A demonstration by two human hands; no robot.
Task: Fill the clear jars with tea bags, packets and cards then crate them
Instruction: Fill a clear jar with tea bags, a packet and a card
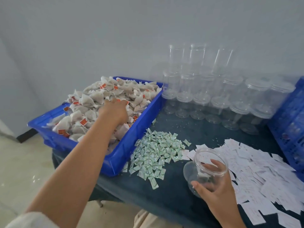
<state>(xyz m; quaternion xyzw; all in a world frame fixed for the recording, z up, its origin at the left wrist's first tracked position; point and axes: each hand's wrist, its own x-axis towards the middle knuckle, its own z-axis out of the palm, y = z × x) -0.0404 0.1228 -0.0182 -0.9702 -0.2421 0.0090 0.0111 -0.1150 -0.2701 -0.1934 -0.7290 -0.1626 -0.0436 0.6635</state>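
**Jar held ready at right; left hand in the tea-bag heap**

The left hand (115, 111) was found reaching forward into the blue tray (136, 145), lying palm-down on the heaped tea bags (92, 102). Its fingertips were buried among the bags, so it could not be determined whether it held any.

The right hand (213, 186) gripped the clear jar (207, 168) just above the worktop (164, 203), with the thumb on the near wall and the fingers curled over the far side. The jar was tilted, with its open mouth uppermost and its base canted down to the left. Something grey, probably a tea bag or two, lay inside.

From the left hand, the jar lay to the right and nearer the person, well apart. The tray's near wall and the pile of green-and-white packets (156, 152) stood between them. In my judgement, any bags lifted must cross both before reaching the mouth.

The cards (263, 170) were spread just beside the jar on its right. The empty jars (213, 96) stood stacked behind, next to the blue crate (289, 122).
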